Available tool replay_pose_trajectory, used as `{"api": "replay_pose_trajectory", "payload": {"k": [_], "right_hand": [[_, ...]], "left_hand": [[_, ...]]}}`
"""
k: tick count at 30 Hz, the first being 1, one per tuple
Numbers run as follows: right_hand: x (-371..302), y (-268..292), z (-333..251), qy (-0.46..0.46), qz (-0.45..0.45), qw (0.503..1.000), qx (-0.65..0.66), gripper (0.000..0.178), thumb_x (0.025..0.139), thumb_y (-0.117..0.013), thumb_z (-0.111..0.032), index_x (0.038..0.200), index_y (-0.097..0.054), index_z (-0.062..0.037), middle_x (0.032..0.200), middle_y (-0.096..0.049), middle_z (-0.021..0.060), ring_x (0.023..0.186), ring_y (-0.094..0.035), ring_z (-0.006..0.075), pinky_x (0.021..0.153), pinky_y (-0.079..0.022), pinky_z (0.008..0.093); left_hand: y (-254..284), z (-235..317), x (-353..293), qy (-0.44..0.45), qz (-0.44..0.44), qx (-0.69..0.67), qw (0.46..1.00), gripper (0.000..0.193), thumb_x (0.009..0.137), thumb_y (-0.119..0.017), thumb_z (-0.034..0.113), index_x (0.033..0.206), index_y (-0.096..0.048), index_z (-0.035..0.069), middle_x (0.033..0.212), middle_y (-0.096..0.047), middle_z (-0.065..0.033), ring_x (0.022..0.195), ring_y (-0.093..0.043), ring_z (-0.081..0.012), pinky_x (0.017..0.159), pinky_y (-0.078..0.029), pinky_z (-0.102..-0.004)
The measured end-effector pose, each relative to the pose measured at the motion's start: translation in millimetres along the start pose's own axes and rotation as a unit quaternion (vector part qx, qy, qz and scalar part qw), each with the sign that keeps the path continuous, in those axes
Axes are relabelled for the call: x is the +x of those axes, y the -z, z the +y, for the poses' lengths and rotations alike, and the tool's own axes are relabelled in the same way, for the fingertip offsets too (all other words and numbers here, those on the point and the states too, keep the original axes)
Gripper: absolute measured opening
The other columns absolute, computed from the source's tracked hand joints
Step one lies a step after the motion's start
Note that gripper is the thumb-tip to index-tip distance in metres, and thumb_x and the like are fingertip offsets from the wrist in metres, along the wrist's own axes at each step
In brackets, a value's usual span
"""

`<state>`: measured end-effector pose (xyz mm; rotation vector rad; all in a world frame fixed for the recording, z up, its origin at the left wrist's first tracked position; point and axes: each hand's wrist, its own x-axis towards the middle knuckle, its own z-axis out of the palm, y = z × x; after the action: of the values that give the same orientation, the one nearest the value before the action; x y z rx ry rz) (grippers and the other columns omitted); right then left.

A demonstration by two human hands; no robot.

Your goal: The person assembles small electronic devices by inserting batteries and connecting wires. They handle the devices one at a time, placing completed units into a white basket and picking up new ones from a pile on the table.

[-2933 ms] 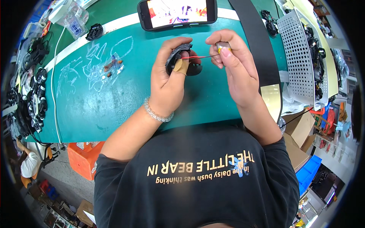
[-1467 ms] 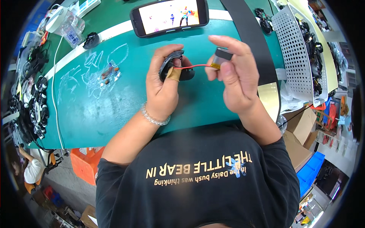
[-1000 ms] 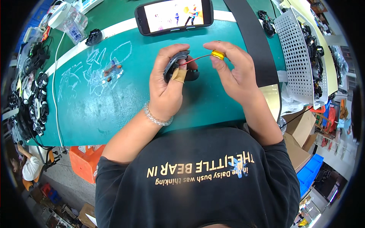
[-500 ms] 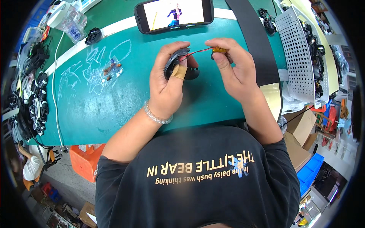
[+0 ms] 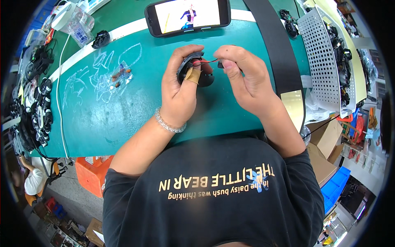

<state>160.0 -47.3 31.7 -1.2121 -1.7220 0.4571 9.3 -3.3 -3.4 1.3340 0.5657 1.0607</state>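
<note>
My left hand [image 5: 179,96] is closed round a black rounded plastic shell [image 5: 184,69], which looks like a headphone ear cup. Tan tape [image 5: 193,75] wraps the thumb, which presses against the shell's inner side. Thin red and dark wires [image 5: 209,61] run out of the shell to my right hand [image 5: 252,80]. Its thumb and index finger pinch a small wired battery [image 5: 221,64], with just a dark end showing; the fingers cover the rest. Both hands are raised over the green table mat [image 5: 135,119], a short gap apart.
A phone [image 5: 188,17] playing video stands beyond my hands. A small plastic bag of brown parts [image 5: 120,75] lies to the left. Bundled black cables [image 5: 41,103] line the left edge. A white perforated basket [image 5: 323,57] of black parts stands right, beyond a black strip [image 5: 273,45].
My right hand has moved left, carrying the battery closer to the shell, and the wires have slackened. The battery's yellow side, seen before, is now hidden. My left hand has barely moved.
</note>
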Motion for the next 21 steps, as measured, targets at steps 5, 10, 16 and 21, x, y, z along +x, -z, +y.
{"api": "replay_pose_trajectory", "payload": {"k": [5, 10, 16, 21], "right_hand": [[2, -4, 6, 0.024, -0.001, 1.000, -0.007, 0.013, 0.084, -0.046, 0.003, 0.095, -0.051, -0.0013, 0.081, -0.058, 0.0136, 0.067, -0.057, 0.0282, 0.060, -0.047, 0.0315], [5, -11, -3, -0.034, 0.033, 0.999, 0.024, 0.005, 0.089, -0.046, -0.006, 0.089, -0.048, -0.0015, 0.070, -0.053, 0.0111, 0.057, -0.051, 0.0237, 0.053, -0.042, 0.0307], [9, -22, 5, -0.051, 0.073, 0.995, 0.040, 0.012, 0.093, -0.045, -0.012, 0.086, -0.045, -0.0024, 0.063, -0.047, 0.0076, 0.054, -0.046, 0.0160, 0.052, -0.038, 0.0276], [12, -35, 8, -0.028, 0.146, 0.983, 0.107, 0.018, 0.090, -0.051, -0.011, 0.101, -0.041, -0.0003, 0.074, -0.050, 0.0076, 0.063, -0.047, 0.0100, 0.055, -0.039, 0.0238]], "left_hand": [[0, -1, 0, 0.002, 0.000, -0.007, 1.000, 0.023, 0.089, -0.045, 0.003, 0.112, -0.049, 0.003, 0.090, -0.054, -0.0073, 0.080, -0.056, -0.0124, 0.073, -0.046, -0.0255], [-1, 6, -1, -0.033, 0.001, 0.054, 0.998, 0.028, 0.086, -0.044, -0.001, 0.113, -0.049, 0.002, 0.091, -0.054, -0.0067, 0.079, -0.056, -0.0128, 0.071, -0.047, -0.0257], [0, 1, -1, -0.120, -0.013, 0.120, 0.985, 0.038, 0.075, -0.044, -0.007, 0.112, -0.050, -0.001, 0.092, -0.055, -0.0084, 0.077, -0.056, -0.0143, 0.068, -0.047, -0.0258], [3, -8, 2, -0.202, -0.003, 0.177, 0.963, 0.043, 0.071, -0.045, -0.009, 0.113, -0.050, -0.002, 0.095, -0.055, -0.0110, 0.075, -0.055, -0.0169, 0.068, -0.047, -0.0268]]}}
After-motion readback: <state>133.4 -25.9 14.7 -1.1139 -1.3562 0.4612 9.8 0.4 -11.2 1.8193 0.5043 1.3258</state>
